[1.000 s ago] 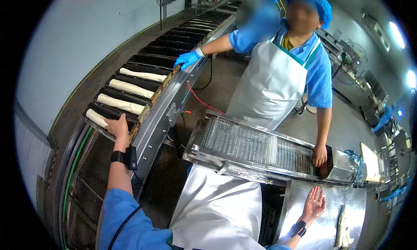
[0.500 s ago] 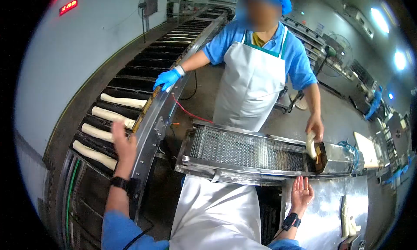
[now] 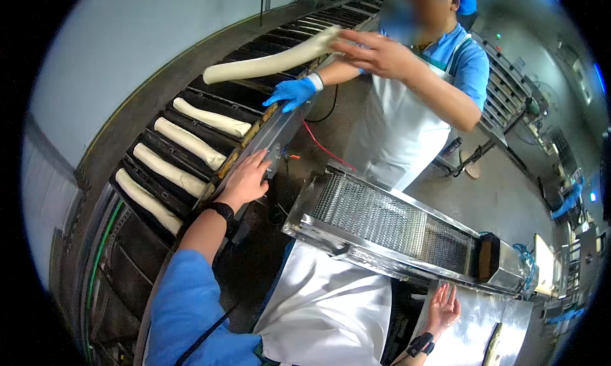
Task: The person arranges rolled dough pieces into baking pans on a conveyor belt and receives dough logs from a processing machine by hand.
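My left hand point(image 3: 247, 181) lies on the metal side rail point(image 3: 270, 151) of the tray conveyor, fingers stretched out and holding nothing. Just left of it, several long pale dough strips point(image 3: 170, 168) lie in the dark trays point(image 3: 151, 200), one strip to a tray. My right hand point(image 3: 443, 310) is open, palm turned up, over the steel table point(image 3: 474, 321) beside the mesh belt point(image 3: 375, 216). Another dough piece point(image 3: 493, 345) is at the table's right, partly cut off by the view.
Across from me, a co-worker in a white apron point(image 3: 388, 130) holds one dough strip point(image 3: 273, 63) over the trays with a bare hand point(image 3: 382, 55). Their blue-gloved hand point(image 3: 293, 93) rests on the rail. A red cord point(image 3: 324, 146) hangs between the conveyors.
The co-worker's bare hand has carried a dough strip from the mesh belt's end to above the trays. My left hand has come down onto the rail. The view has turned.
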